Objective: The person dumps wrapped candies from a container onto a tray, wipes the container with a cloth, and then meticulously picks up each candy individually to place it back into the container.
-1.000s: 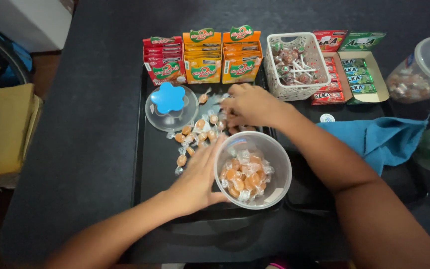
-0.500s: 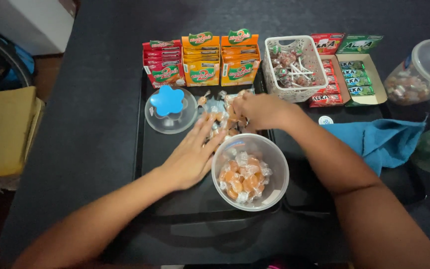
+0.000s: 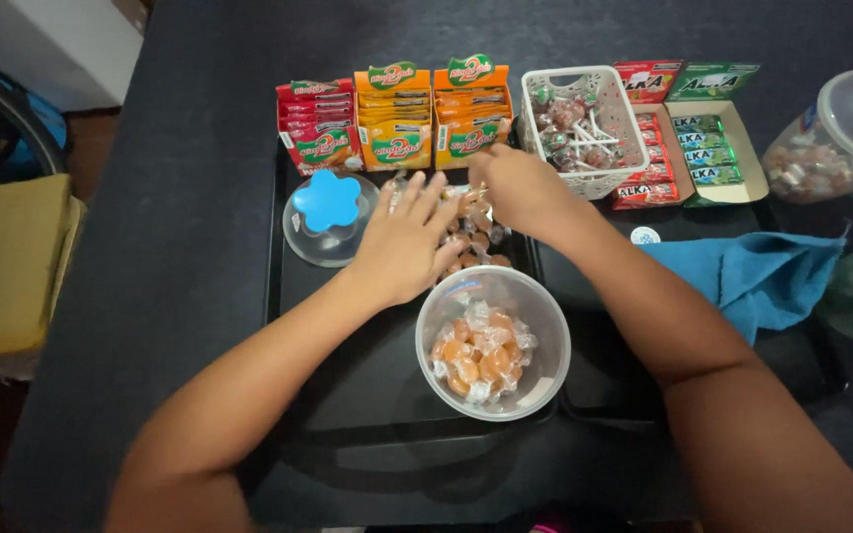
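The left hand [image 3: 405,242], fingers spread, lies flat over loose wrapped candies [image 3: 474,240] on the black tray [image 3: 348,365]; the right hand [image 3: 515,188], fingers curled together, touches them beside the clear bowl [image 3: 493,342].

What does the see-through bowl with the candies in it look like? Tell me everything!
The clear bowl is round and looks like thin plastic. It stands upright on the black tray, near its front edge, just below the left hand. It is partly filled with a heap of orange candies in clear wrappers. No lid is on it. Neither hand clearly touches it.
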